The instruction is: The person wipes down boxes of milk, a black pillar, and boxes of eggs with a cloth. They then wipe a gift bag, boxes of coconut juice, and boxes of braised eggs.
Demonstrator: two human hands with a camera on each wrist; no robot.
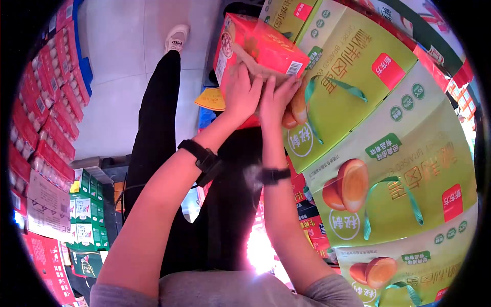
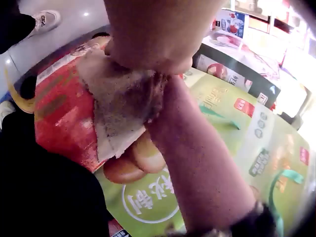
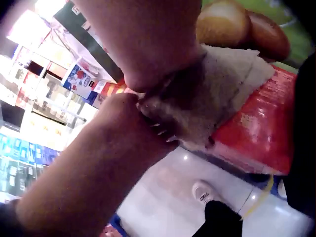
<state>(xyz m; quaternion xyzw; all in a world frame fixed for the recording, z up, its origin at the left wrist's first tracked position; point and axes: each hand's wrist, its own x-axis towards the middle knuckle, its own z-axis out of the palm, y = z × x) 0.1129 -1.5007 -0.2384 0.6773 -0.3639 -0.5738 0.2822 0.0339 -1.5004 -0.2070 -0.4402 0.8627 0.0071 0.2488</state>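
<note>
A red box [image 1: 279, 48] lies tilted at the upper middle of the head view, with a ragged greyish-brown cardboard flap [image 2: 116, 98] along its torn side. My left hand [image 1: 243, 92] grips the cardboard with bent fingers. Close beside it, my right hand [image 1: 277, 97] holds the same piece, the two hands almost touching. The right wrist view shows the cardboard [image 3: 229, 84] stretching from the hands across the red box [image 3: 259, 131]. Both sets of fingertips are partly hidden in shadow and behind the hands.
Large green cartons [image 1: 409, 169] with egg pictures and ribbon handles spread along the right. Red egg trays [image 1: 51, 66] are stacked at far left, above small green boxes [image 1: 87, 210]. A yellow tag [image 1: 209, 100] sticks out by the red box. A shoe [image 1: 177, 37] stands on the tiled floor.
</note>
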